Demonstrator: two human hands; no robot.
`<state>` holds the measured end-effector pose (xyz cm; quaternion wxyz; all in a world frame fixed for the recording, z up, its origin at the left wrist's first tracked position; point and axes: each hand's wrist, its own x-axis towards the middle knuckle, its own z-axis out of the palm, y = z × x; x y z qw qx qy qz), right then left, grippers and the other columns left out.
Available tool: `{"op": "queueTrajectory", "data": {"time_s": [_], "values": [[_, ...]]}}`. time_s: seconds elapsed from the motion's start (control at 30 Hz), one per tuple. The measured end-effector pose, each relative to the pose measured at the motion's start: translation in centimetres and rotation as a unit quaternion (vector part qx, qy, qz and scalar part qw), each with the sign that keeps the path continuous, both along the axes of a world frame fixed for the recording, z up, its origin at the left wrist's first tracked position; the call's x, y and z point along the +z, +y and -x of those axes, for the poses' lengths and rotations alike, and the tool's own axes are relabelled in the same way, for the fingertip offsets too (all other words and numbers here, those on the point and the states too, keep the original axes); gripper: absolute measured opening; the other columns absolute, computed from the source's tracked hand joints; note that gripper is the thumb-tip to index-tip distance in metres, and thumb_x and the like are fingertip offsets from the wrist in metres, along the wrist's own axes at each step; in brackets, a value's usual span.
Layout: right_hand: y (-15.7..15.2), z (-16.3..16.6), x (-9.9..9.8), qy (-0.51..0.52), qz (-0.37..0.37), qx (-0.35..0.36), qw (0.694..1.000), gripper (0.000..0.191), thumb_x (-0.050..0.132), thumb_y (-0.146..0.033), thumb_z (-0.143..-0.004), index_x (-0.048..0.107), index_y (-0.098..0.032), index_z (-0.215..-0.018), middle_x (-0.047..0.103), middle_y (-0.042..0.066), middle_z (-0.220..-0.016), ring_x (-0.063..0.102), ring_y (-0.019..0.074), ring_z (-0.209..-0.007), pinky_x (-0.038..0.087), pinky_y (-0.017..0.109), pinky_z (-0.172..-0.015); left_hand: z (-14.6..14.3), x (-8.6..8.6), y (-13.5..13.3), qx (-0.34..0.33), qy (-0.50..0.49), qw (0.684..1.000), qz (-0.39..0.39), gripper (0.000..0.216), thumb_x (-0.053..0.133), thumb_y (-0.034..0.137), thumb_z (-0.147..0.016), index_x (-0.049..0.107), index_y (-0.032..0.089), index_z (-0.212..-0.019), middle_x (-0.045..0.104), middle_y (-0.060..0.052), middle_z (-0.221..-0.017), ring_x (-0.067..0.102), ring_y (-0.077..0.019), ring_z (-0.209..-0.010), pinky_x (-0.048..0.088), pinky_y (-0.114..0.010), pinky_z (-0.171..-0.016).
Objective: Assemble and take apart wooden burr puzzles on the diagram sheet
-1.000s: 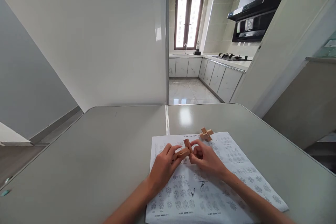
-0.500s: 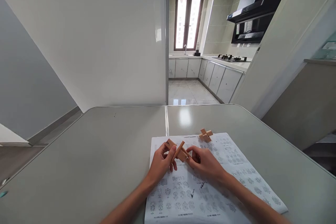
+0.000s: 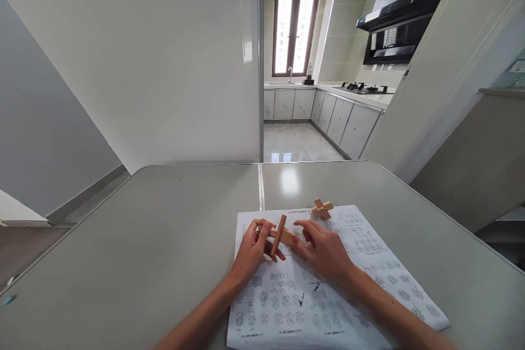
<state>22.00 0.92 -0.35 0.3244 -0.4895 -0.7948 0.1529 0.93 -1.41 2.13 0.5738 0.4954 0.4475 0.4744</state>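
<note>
My left hand (image 3: 251, 251) is closed round a wooden cross-shaped puzzle piece (image 3: 280, 234), held just above a printed paper sheet (image 3: 311, 290). My right hand (image 3: 322, 247) is beside it on the right, thumb touching the piece's right end, fingers spread forward over the paper. A second, smaller wooden puzzle cross (image 3: 322, 209) lies at the sheet's far edge, just beyond my right fingertips and apart from them.
The sheet lies on a grey table (image 3: 143, 240) with a seam down its middle. A white wall rises behind the table on the left. Beyond the table an open doorway shows a kitchen with cabinets (image 3: 328, 115) and a window.
The wooden piece has been turned in my left hand and lowered toward the paper. My right hand's fingers have opened out from a pinch.
</note>
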Motion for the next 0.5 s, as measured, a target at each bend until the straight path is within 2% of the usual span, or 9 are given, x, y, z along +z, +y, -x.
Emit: {"op": "queueTrajectory", "data": {"time_s": [0.07, 0.13, 0.2, 0.27, 0.33, 0.5], "values": [[-0.1, -0.2, 0.2, 0.063, -0.033, 0.027, 0.997, 0.042, 0.058, -0.033, -0.094, 0.054, -0.025, -0.134, 0.067, 0.008, -0.100, 0.065, 0.0241, -0.079, 0.052, 0.036, -0.067, -0.1, 0.3, -0.1, 0.000, -0.013, 1.000, 0.005, 0.047, 0.056, 0.066, -0.094, 0.048, 0.020, -0.101, 0.075, -0.008, -0.099, 0.076, -0.0200, -0.064, 0.056, -0.030, -0.061], [-0.4, -0.2, 0.5, 0.109, -0.055, 0.088, 0.989, 0.063, 0.063, -0.032, -0.091, 0.038, -0.028, -0.148, 0.061, 0.013, -0.126, 0.064, 0.0287, -0.103, 0.057, 0.041, -0.080, -0.2, 0.5, -0.3, -0.009, -0.031, 0.999, 0.013, 0.046, 0.058, 0.065, -0.093, 0.046, 0.021, -0.099, 0.077, -0.010, -0.099, 0.078, -0.0232, -0.073, 0.059, -0.035, -0.071], [-0.8, -0.1, 0.6, 0.105, -0.061, 0.140, 0.983, 0.087, 0.073, -0.036, -0.085, 0.024, -0.030, -0.156, 0.045, 0.015, -0.149, 0.056, 0.0339, -0.125, 0.055, 0.049, -0.096, -0.4, 0.7, -0.6, -0.029, -0.051, 0.998, 0.022, 0.047, 0.059, 0.066, -0.093, 0.044, 0.021, -0.098, 0.078, -0.012, -0.102, 0.079, -0.0259, -0.084, 0.060, -0.040, -0.080], [-1.2, 0.2, 0.5, 0.082, -0.064, 0.170, 0.980, 0.104, 0.082, -0.040, -0.078, 0.017, -0.032, -0.159, 0.031, 0.016, -0.160, 0.048, 0.0374, -0.137, 0.053, 0.053, -0.104, -0.6, 0.8, -1.0, -0.053, -0.067, 0.996, 0.027, 0.048, 0.060, 0.066, -0.093, 0.045, 0.021, -0.098, 0.077, -0.013, -0.108, 0.078, -0.0277, -0.092, 0.060, -0.044, -0.086], [-1.3, 0.5, 0.2, 0.073, -0.070, 0.184, 0.978, 0.107, 0.084, -0.039, -0.077, 0.016, -0.033, -0.159, 0.029, 0.016, -0.162, 0.043, 0.0380, -0.143, 0.052, 0.054, -0.108, -0.9, 0.8, -1.3, -0.077, -0.083, 0.993, 0.030, 0.048, 0.061, 0.066, -0.092, 0.047, 0.021, -0.100, 0.077, -0.014, -0.111, 0.077, -0.0291, -0.099, 0.059, -0.046, -0.091], [-1.3, 0.6, -0.1, 0.092, -0.074, 0.154, 0.981, 0.089, 0.074, -0.026, -0.083, 0.025, -0.031, -0.157, 0.045, 0.014, -0.152, 0.047, 0.0353, -0.140, 0.050, 0.052, -0.110, -1.0, 0.6, -1.4, -0.090, -0.106, 0.990, 0.037, 0.046, 0.062, 0.063, -0.093, 0.050, 0.020, -0.103, 0.076, -0.014, -0.112, 0.075, -0.0313, -0.106, 0.056, -0.052, -0.098]]}}
